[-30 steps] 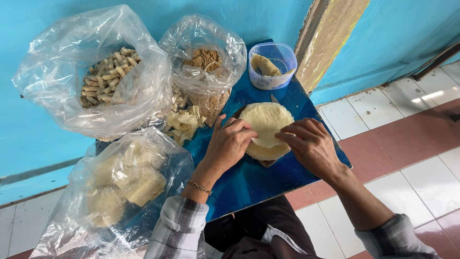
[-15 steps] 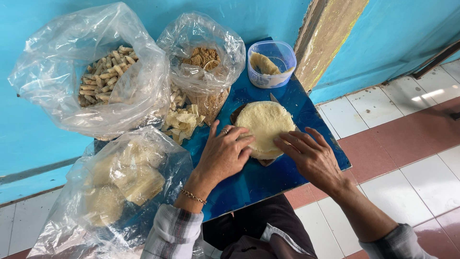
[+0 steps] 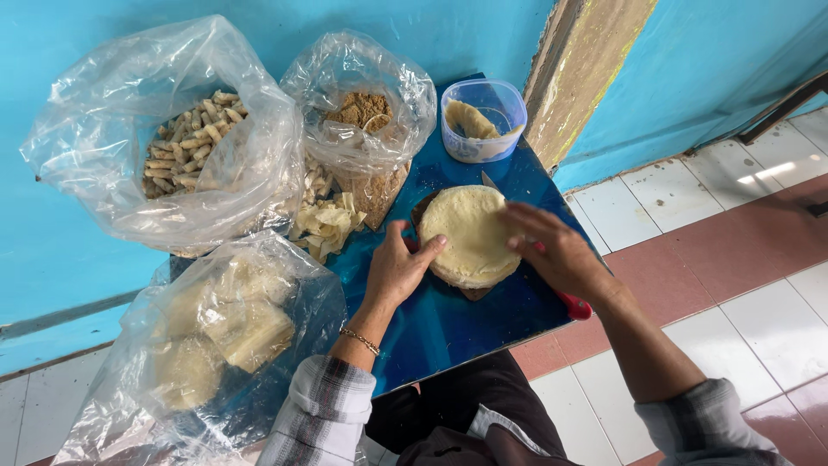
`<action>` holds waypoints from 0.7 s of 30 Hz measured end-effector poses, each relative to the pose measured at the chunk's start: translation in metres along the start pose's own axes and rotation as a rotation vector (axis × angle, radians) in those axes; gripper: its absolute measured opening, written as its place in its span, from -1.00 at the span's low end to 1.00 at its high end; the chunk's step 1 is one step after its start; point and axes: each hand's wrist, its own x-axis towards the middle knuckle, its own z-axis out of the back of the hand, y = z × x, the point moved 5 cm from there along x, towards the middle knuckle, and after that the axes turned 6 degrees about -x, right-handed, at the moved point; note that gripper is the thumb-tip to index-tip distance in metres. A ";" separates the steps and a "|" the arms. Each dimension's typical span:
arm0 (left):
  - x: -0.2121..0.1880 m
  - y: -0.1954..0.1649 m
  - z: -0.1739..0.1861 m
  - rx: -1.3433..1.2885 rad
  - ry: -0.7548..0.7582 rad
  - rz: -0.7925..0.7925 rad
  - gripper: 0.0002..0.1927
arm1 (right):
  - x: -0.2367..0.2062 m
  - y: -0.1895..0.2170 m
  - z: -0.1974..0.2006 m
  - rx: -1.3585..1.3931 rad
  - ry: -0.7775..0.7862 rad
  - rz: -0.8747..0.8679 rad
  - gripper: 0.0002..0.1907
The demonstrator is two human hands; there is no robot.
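Pale wrappers (image 3: 473, 235) on the blue desk (image 3: 448, 319) — we are touching them, left hand (image 3: 398, 269) and right hand (image 3: 556, 250), each grip open.

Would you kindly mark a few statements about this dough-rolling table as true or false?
1. The left hand touches the stack of round pale dough sheets. True.
2. The small clear plastic tub is empty. False: it holds pale paste.
3. The big clear plastic bag at the top left holds rolled sticks. True.
4. The right hand rests on the floor tiles. False: it lies on the stack's right edge.
5. The table top is red. False: glossy blue.
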 end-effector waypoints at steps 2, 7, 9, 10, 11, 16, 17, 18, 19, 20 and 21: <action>0.000 0.005 -0.007 -0.061 0.021 0.045 -0.11 | -0.003 0.006 -0.004 -0.046 0.028 0.064 -0.46; 0.001 0.013 -0.012 -0.176 0.000 -0.009 -0.18 | -0.029 -0.002 0.001 -0.122 -0.067 -0.173 -0.41; 0.000 0.019 -0.008 -0.150 0.010 0.014 -0.23 | -0.045 -0.003 0.001 -0.308 -0.075 -0.262 -0.39; -0.001 0.021 -0.006 -0.138 0.016 0.025 -0.25 | -0.054 -0.001 -0.002 -0.355 -0.053 -0.295 -0.39; -0.003 0.022 -0.004 -0.115 0.011 0.008 -0.25 | -0.061 0.001 -0.004 -0.403 -0.029 -0.326 -0.38; -0.014 0.025 0.005 -0.037 -0.013 -0.030 -0.23 | -0.074 0.027 -0.016 -0.454 -0.071 -0.289 -0.34; -0.015 0.026 0.009 -0.044 -0.022 -0.031 -0.23 | -0.072 0.033 -0.017 -0.457 -0.100 -0.280 -0.35; -0.017 0.027 0.011 -0.051 -0.031 -0.031 -0.22 | -0.071 0.040 -0.017 -0.368 -0.132 -0.270 -0.38; -0.018 0.028 0.014 -0.059 -0.039 -0.029 -0.21 | -0.070 0.047 -0.017 -0.278 -0.162 -0.259 -0.41; -0.018 0.030 0.016 -0.077 -0.019 -0.004 -0.21 | -0.068 0.054 -0.016 -0.186 -0.193 -0.247 -0.43; -0.019 0.032 0.019 -0.094 0.001 0.022 -0.22 | -0.067 0.064 -0.015 -0.150 -0.201 -0.193 -0.44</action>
